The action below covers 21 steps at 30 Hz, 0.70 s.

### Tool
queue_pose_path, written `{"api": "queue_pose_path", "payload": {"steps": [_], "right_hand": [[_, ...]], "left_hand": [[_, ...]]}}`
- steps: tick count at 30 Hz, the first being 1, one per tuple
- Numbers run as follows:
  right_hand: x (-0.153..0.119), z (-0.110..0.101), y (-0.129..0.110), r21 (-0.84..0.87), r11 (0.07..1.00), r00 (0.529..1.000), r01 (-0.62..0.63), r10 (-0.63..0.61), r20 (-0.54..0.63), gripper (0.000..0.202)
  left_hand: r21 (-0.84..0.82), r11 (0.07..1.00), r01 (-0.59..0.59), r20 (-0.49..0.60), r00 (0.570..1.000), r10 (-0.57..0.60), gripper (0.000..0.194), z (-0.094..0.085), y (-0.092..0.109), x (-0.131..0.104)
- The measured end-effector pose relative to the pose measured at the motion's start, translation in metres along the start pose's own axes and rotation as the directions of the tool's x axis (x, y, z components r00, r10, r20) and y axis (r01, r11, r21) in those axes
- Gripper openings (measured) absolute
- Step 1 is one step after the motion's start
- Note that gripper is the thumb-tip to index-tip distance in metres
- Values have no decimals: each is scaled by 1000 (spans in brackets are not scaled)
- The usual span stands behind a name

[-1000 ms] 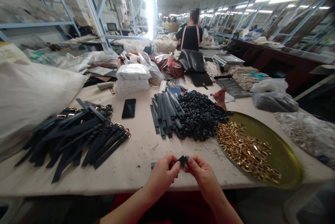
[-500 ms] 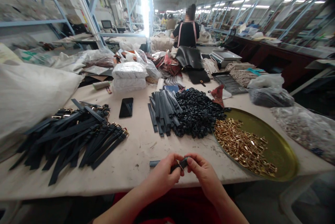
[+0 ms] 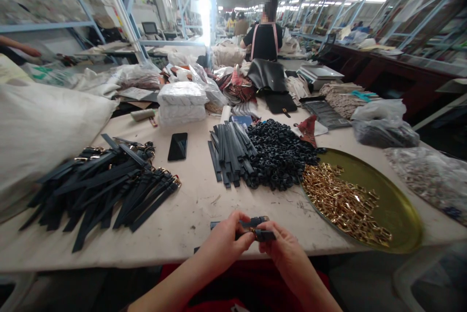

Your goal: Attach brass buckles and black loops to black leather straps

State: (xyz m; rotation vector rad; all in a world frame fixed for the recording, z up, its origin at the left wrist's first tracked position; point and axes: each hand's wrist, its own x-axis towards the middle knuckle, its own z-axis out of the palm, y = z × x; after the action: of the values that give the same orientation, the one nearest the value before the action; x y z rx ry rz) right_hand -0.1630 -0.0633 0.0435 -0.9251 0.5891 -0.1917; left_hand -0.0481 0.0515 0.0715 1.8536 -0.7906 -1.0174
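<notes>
Pinching a dark strap [image 3: 251, 223] between my left hand [image 3: 223, 244] and right hand [image 3: 282, 246], both closed on it, I keep it near the table [image 3: 189, 215] edge, probably for steadiness.

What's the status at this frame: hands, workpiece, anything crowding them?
Left hand and right hand both pinching one dark strap at the table edge. Loose strap pile left, brass tray right; neither touching the hands.
</notes>
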Motion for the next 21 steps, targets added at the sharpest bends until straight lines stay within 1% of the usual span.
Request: {"api": "queue_pose_path", "payload": {"steps": [1, 2, 4, 6, 7, 10, 12, 14, 15, 17, 18, 19, 21], "right_hand": [[-1, 0, 2, 34, 999, 999, -35, 35, 14, 24], [-2, 1, 3, 69, 995, 997, -72, 70, 39, 23], [-4, 1, 7, 127, 982, 984, -143, 126, 129, 28], [-6, 1, 9, 162, 969, 964, -188, 150, 220, 29], [-7, 0, 9, 185, 962, 958, -202, 154, 243, 27], [-9, 0, 8, 265, 931, 953, -252, 190, 238, 19], [-10, 0, 6, 275, 926, 953, -258, 198, 228, 15], [-10, 0, 3, 231, 950, 965, -211, 164, 207, 15], [-10, -1, 3, 196, 964, 972, -179, 143, 186, 17], [-8, -3, 3, 113, 986, 985, -122, 107, 133, 23], [-6, -5, 4, 55, 994, 992, -92, 86, 97, 26], [-4, -7, 6, -23, 998, 997, -52, 53, 48, 28], [1, -10, 12, -224, 973, 996, 47, -64, -67, 33]], "left_hand": [[35, 999, 4, -13, 1000, -4, 23, 0, 1, 0], [73, 997, 11, -27, 1000, -9, 23, 0, 2, -1], [168, 985, 36, -52, 998, -28, 24, 0, 5, -2], [268, 961, 66, -67, 997, -50, 26, 0, 8, -3], [308, 948, 75, -71, 996, -56, 26, -1, 9, -4], [391, 917, 80, -76, 996, -55, 30, -1, 8, -3], [440, 893, 93, -77, 995, -65, 36, -2, 5, -3], [454, 885, 106, -65, 994, -86, 38, -6, 2, -3], [440, 893, 97, -40, 995, -88, 35, -8, 1, -4], [370, 929, 33, 59, 997, -58, 24, -14, 2, -6], [312, 950, -6, 124, 992, -34, 23, -16, 4, -7], [244, 969, -35, 184, 983, -11, 26, -18, 6, -9], [112, 993, -43, 267, 964, 12, 35, -19, 9, -11]]}}
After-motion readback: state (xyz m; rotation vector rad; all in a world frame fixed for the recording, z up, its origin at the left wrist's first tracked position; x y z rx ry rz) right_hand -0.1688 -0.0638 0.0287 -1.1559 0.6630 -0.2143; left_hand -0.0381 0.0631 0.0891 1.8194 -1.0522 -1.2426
